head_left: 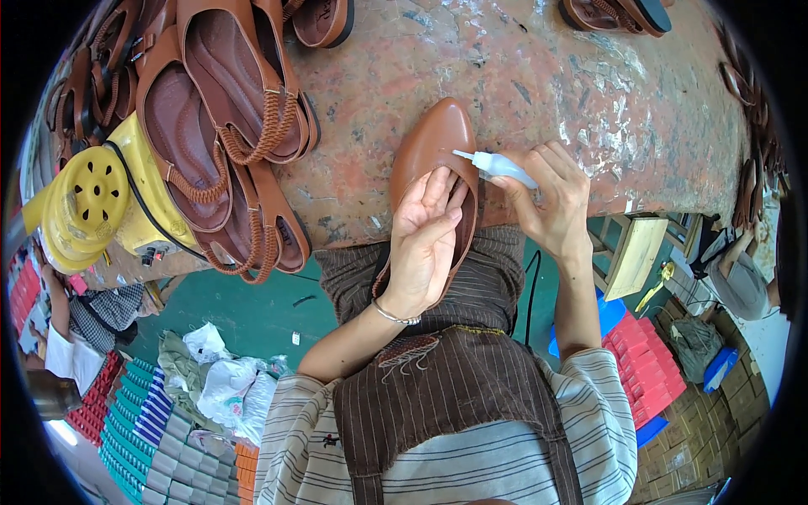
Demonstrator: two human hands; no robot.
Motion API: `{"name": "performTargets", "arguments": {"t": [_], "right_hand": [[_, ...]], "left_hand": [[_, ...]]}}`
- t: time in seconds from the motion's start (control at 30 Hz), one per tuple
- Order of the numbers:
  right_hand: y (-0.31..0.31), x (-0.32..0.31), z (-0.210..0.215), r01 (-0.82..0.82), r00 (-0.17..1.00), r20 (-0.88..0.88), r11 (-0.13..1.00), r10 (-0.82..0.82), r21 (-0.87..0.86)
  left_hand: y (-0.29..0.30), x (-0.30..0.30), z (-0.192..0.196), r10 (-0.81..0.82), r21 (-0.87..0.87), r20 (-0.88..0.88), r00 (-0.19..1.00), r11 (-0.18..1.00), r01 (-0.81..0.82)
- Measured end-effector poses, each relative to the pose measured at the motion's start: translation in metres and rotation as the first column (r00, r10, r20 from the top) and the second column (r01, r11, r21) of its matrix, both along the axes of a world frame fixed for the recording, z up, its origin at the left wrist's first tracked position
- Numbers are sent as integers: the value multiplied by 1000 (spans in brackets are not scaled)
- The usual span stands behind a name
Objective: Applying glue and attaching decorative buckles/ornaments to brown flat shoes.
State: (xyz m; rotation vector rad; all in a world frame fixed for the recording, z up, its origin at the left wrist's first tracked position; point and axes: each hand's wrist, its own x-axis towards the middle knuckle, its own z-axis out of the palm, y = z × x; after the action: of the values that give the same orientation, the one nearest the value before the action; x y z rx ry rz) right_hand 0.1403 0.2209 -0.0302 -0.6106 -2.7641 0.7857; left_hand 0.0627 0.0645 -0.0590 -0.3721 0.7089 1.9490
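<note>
A brown pointed slingback shoe point(444, 133) lies at the table's near edge, toe pointing away from me. My left hand point(422, 244) has its fingers tucked into the shoe's opening and holds it from inside; the fingertips are hidden under the upper. In my right hand point(551, 194) is a small translucent squeeze bottle point(505, 168), pinched between thumb and fingers. Its thin white nozzle points left, with the tip at the upper near the edge of the opening. Whether it touches the leather I cannot tell.
Several similar brown sandals point(189, 143) are piled at the left, beside a yellow blower-like machine point(88, 202) with a black cord. Another sandal point(619, 15) rests at the far right of the worn table point(539, 84). Red stacked pieces point(644, 366) stand below right, near a wooden stool point(635, 257).
</note>
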Motion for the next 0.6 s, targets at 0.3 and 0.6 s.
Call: {"name": "performTargets", "arguments": {"t": [0.3,0.6], "right_hand": [[35,33,-45,403,746,-382,827,-545,-392],[38,49,-56,730,657,-224,682,-719,-49]], "left_hand": [[2,0,-4,26,12,20,999,1000,-27],[-1,0,-8,52,43,29,998,998,-54]]}}
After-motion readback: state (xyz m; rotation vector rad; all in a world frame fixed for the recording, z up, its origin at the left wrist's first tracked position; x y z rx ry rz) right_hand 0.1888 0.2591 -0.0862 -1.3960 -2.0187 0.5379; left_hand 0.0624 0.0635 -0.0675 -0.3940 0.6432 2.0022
